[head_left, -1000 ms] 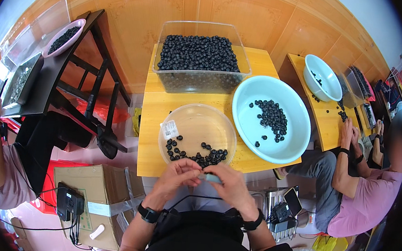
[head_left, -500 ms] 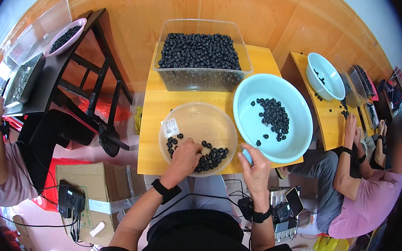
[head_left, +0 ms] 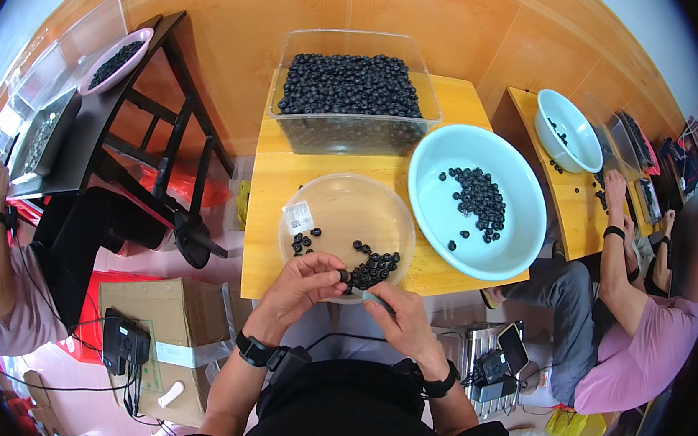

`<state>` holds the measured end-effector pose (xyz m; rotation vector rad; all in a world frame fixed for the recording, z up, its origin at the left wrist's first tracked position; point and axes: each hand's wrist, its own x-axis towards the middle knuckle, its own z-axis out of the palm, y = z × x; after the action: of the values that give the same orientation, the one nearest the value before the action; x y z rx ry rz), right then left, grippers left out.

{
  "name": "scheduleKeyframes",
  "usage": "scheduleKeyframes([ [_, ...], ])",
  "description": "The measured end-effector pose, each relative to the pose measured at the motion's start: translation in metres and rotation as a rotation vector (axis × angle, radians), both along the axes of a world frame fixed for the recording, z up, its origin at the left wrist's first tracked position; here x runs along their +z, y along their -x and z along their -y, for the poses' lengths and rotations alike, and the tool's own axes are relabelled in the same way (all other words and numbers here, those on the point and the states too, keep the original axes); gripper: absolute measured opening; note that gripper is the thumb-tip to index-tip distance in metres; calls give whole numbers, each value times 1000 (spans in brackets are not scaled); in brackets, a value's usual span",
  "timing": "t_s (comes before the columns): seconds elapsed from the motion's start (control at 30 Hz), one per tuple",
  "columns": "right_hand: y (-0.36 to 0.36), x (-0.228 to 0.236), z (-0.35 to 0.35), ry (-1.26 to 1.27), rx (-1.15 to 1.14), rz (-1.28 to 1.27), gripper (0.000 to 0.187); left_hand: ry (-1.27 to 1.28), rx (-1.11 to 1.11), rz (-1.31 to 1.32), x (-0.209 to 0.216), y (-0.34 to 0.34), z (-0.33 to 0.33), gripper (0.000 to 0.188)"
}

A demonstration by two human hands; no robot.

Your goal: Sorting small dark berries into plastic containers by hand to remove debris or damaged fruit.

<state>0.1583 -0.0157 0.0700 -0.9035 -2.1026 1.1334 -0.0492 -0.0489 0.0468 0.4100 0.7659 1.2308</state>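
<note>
My left hand (head_left: 298, 290) pinches a small round black piece (head_left: 345, 276) between thumb and fingertips, above the near edge of a clear round tub (head_left: 341, 209). Close against that piece is a small tool (head_left: 378, 303) with a light blue handle, gripped in my right hand (head_left: 408, 324). Its working end is too small to make out. Inside the tub, loose black pieces (head_left: 376, 266) lie in a near heap, with several more by a white label on the left. A light blue basin (head_left: 426, 217) to the right holds a cluster of similar pieces (head_left: 481, 201).
Behind the tub, a clear rectangular bin (head_left: 356, 139) is heaped with black pieces on the yellow table (head_left: 270, 210). Co-workers sit left and right; the right one's table bears another blue basin (head_left: 569, 155). A cardboard box (head_left: 204, 322) and metal stool (head_left: 474, 398) stand below.
My left hand has lifted a black piece from the tub toward me. My right hand has moved left and down, bringing the blue-handled tool to it. The right co-worker's hand has reached farther forward.
</note>
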Motion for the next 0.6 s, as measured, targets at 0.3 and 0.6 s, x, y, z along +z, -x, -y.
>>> scheduleKeyframes([
  [0.3, 17, 7, 8, -107, 32, 16, 15, -44, -41, 271, -12, -3, 19, 16],
  [0.6, 14, 9, 7, -133, -3, 36, 15, -30, -51, 345, -12, -8, 19, 15],
])
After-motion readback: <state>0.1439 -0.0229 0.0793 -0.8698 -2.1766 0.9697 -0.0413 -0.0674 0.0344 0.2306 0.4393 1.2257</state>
